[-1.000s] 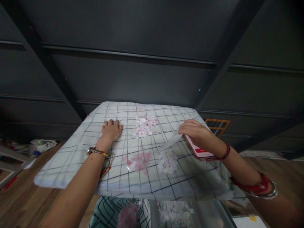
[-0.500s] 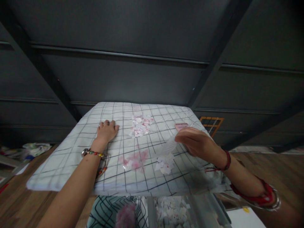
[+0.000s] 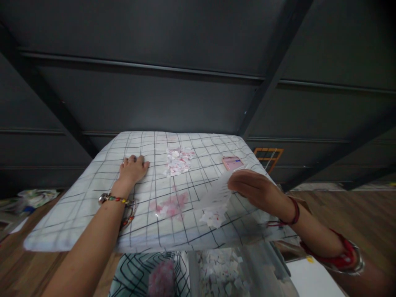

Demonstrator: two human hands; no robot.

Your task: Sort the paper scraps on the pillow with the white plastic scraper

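Note:
My left hand (image 3: 134,170) rests palm down on the checked white tablecloth (image 3: 102,181), fingers spread and nothing in them. Over the table's right part, my right hand (image 3: 255,187) pinches a thin white sheet of paper (image 3: 216,194) with faint lines on it. The sheet is blurred and hangs to the left of the fingers, partly above a small pile of white paper scraps (image 3: 213,218). Left of that pile lies a clump of pink and white scraps (image 3: 170,206), with a clear, shiny film about it. A larger heap of white and pink scraps (image 3: 179,161) lies farther back.
A pink phone (image 3: 232,162) lies just beyond my right hand. Below the table's front edge are a translucent bin (image 3: 193,274) of white pieces and a fluffy pink thing (image 3: 161,278). A dark panelled wall (image 3: 161,99) stands behind the table.
The view has shifted slightly, so the table appears farther left. The sheet in my right hand shows more of its face, and more of the phone is uncovered. My left hand stays put.

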